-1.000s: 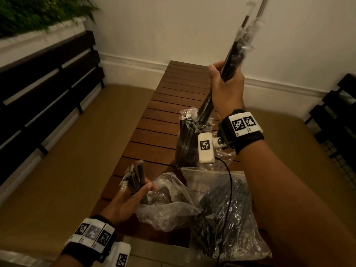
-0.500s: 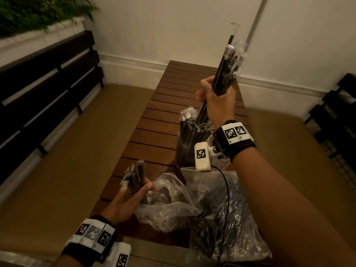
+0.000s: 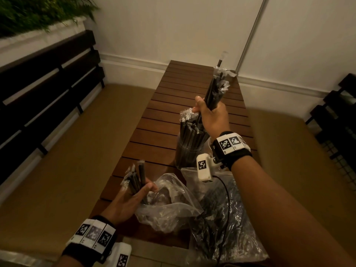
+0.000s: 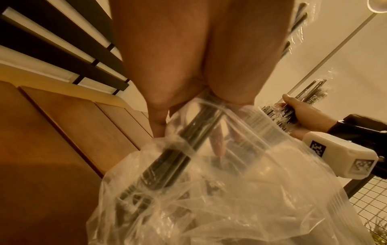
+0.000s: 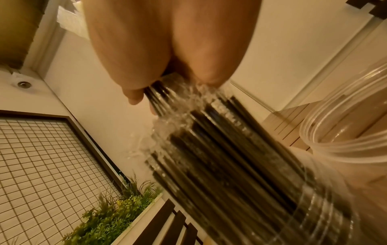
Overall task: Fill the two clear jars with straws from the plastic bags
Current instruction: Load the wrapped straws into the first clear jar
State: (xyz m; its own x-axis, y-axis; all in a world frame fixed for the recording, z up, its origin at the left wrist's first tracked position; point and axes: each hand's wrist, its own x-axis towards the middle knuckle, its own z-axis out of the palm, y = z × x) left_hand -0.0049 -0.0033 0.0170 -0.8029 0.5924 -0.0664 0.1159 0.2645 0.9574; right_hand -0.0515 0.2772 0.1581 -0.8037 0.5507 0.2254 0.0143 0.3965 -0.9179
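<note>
My right hand [image 3: 210,114] grips a bundle of black wrapped straws [image 3: 215,89] upright, its lower ends down among the straws packed in a clear jar [image 3: 189,149] on the wooden slat table [image 3: 154,135]. In the right wrist view the straws [image 5: 220,149] run from my fist into the jar's mouth [image 5: 324,207], and a second clear jar [image 5: 345,116] with no straws showing stands beside it. My left hand [image 3: 133,197] holds a smaller bunch of straws [image 3: 136,176] at the mouth of a clear plastic bag [image 3: 169,205]. The left wrist view shows these straws [image 4: 188,140] reaching into the bag [image 4: 230,199].
A larger plastic bag [image 3: 225,224] of straws lies at the table's near right corner under my right forearm. Tan cushions flank the table, with a dark slatted bench back [image 3: 48,89] on the left. The table's far half is bare wood up to the wall.
My right hand has come down and nearer with its bundle, bringing the lower ends into the filled jar. The left hand and its bunch have stayed put.
</note>
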